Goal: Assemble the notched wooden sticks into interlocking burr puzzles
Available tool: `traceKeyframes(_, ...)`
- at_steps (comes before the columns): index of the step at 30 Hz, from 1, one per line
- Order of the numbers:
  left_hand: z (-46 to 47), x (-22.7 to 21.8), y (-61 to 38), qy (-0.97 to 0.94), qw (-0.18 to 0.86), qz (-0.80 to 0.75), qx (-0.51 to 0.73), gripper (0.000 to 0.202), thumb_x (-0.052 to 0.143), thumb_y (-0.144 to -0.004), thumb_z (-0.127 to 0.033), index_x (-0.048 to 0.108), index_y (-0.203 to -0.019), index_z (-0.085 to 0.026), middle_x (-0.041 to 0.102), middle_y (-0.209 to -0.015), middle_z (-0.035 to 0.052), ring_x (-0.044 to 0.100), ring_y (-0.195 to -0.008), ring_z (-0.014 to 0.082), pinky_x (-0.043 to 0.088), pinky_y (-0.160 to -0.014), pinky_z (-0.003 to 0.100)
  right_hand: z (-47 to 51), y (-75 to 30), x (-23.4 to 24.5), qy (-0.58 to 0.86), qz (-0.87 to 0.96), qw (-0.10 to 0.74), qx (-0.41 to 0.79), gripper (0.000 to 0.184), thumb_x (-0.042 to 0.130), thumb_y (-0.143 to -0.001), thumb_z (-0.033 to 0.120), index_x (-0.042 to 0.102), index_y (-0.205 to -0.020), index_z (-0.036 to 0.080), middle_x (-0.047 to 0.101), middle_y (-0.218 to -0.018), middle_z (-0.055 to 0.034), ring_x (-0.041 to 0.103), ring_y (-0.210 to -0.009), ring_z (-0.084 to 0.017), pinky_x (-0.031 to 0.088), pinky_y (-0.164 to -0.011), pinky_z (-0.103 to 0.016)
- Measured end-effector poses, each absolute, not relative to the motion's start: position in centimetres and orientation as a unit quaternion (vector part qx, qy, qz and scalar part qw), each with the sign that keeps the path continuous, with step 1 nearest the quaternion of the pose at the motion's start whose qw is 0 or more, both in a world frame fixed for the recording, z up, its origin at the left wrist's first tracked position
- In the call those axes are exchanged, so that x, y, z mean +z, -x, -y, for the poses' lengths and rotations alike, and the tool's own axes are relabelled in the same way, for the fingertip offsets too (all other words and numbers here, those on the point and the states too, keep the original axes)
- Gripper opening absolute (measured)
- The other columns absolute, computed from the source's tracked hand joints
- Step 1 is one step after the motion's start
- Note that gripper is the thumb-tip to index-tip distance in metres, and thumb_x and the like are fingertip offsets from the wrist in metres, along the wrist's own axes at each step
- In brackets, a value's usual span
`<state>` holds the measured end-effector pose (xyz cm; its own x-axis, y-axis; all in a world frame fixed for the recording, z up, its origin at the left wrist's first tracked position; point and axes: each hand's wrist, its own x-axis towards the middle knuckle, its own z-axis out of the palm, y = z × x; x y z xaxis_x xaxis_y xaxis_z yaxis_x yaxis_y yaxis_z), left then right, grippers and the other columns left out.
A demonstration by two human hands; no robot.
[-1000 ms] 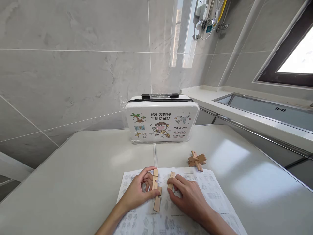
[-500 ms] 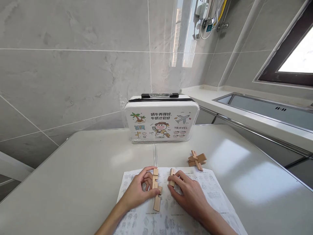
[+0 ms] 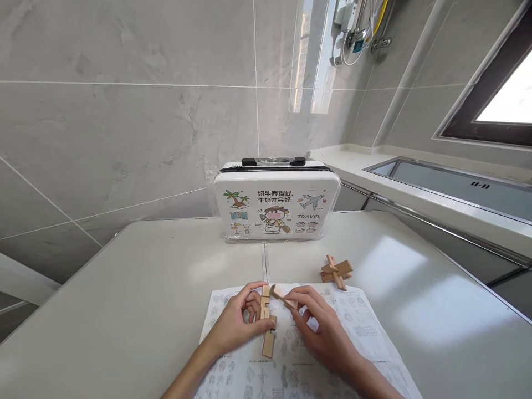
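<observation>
Now the right hand (image 3: 322, 316) has its fingers pinched on one end of a stick (image 3: 276, 292), which slants away to their left, its free tip just beside the far end of the blocks (image 3: 265, 313). The left hand (image 3: 241, 318) has its finger and thumb clamped on those blocks, which run long from near to far over the paper (image 3: 307, 360).

Wooden row (image 3: 265, 313) and notched block (image 3: 277, 293)
Pale and notched, the row runs nearward from the far edge of the sheet (image 3: 366, 354), one stub jutting right; the block is tilted, just right of the row's far end.
</observation>
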<state>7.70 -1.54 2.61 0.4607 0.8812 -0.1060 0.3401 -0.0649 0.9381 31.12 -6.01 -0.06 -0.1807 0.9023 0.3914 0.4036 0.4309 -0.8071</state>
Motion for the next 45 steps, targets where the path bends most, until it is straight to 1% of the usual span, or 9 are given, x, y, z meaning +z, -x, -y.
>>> traceKeyframes(5,1.61,2.82,-7.75,-0.690,0.511,-0.447,0.252,0.070,0.083,-0.080,-0.036,0.053,-0.142,-0.025,0.055,-0.080,-0.0061,0.052,-0.072,0.0141,0.042,-0.070,0.027,6.10,-31.02,-0.66,0.440,0.683,0.478,0.333,0.018,0.052,-0.107,0.032,0.063,-0.120,0.026,0.064,-0.100,-0.0063,0.068,-0.077,-0.019,0.060,-0.072,-0.033)
traceKeyframes(9,1.67,2.85,-7.73,-0.703,0.493,-0.450,0.245,0.073,0.087,-0.076,-0.033,0.054,-0.141,-0.026,0.054,-0.074,-0.0081,0.049,-0.070,0.0136,0.038,-0.068,0.026,6.17,-30.87,-0.81,0.434,0.679,0.482,0.344,0.015,0.056,-0.105,0.033,0.064,-0.116,0.026,0.067,-0.100,-0.0066,0.070,-0.083,-0.020,0.060,-0.076,-0.034)
traceKeyframes(12,1.73,2.66,-7.65,-0.717,0.482,-0.443,0.239,0.076,0.089,-0.073,-0.032,0.055,-0.140,-0.027,0.057,-0.075,-0.0080,0.049,-0.069,0.0135,0.038,-0.068,0.026,6.28,-30.76,-0.86,0.433,0.690,0.478,0.328,0.014,0.059,-0.104,0.033,0.065,-0.115,0.026,0.069,-0.101,-0.0065,0.070,-0.084,-0.020,0.060,-0.078,-0.034)
traceKeyframes(18,1.87,2.83,-7.67,-0.723,0.485,-0.428,0.245,0.075,0.094,-0.065,-0.035,0.061,-0.132,-0.027,0.069,-0.092,-0.0030,0.059,-0.080,0.0167,0.045,-0.075,0.027,6.62,-30.61,-1.15,0.436,0.712,0.467,0.293,0.012,0.060,-0.104,0.033,0.064,-0.113,0.026,0.070,-0.098,-0.0054,0.070,-0.082,-0.021,0.060,-0.076,-0.034)
traceKeyframes(22,1.92,3.14,-7.72,-0.725,0.480,-0.438,0.228,0.076,0.095,-0.062,-0.040,0.064,-0.130,-0.026,0.069,-0.093,-0.0024,0.059,-0.081,0.0175,0.046,-0.074,0.027,6.73,-30.55,-1.12,0.436,0.717,0.456,0.295,0.009,0.063,-0.102,0.029,0.063,-0.110,0.027,0.069,-0.095,-0.0035,0.069,-0.082,-0.021,0.058,-0.075,-0.033)
traceKeyframes(30,1.87,2.91,-7.47,-0.734,0.484,-0.421,0.222,0.075,0.096,-0.060,-0.041,0.066,-0.127,-0.027,0.069,-0.100,-0.0007,0.060,-0.087,0.0196,0.046,-0.077,0.028,6.68,-30.40,-1.15,0.452,0.709,0.467,0.272,0.009,0.062,-0.099,0.021,0.061,-0.106,0.027,0.067,-0.092,-0.0021,0.067,-0.077,-0.019,0.055,-0.070,-0.031)
traceKeyframes(35,1.87,2.93,-7.54,-0.726,0.499,-0.417,0.226,0.074,0.097,-0.060,-0.040,0.065,-0.126,-0.026,0.067,-0.093,-0.0024,0.059,-0.081,0.0180,0.045,-0.073,0.026,6.58,-30.35,-1.09,0.463,0.711,0.461,0.260,0.009,0.063,-0.097,0.020,0.060,-0.101,0.027,0.066,-0.091,-0.0013,0.064,-0.071,-0.018,0.054,-0.066,-0.030)
traceKeyframes(39,1.81,2.74,-7.57,-0.707,0.518,-0.419,0.236,0.074,0.097,-0.062,-0.037,0.063,-0.127,-0.026,0.064,-0.084,-0.0052,0.057,-0.075,0.0158,0.045,-0.071,0.025,6.39,-30.43,-1.05,0.471,0.711,0.447,0.269,0.014,0.064,-0.096,0.020,0.058,-0.107,0.026,0.066,-0.097,-0.0023,0.061,-0.068,-0.016,0.053,-0.064,-0.029)
traceKeyframes(45,1.59,2.50,-7.41,-0.649,0.548,-0.443,0.285,0.074,0.094,-0.067,-0.032,0.060,-0.132,-0.025,0.069,-0.094,-0.0016,0.060,-0.083,0.0173,0.048,-0.079,0.028,6.40,-30.55,-0.84,0.480,0.727,0.418,0.260,0.019,0.065,-0.095,0.020,0.058,-0.112,0.026,0.065,-0.104,-0.0046,0.061,-0.072,-0.018,0.055,-0.067,-0.032)
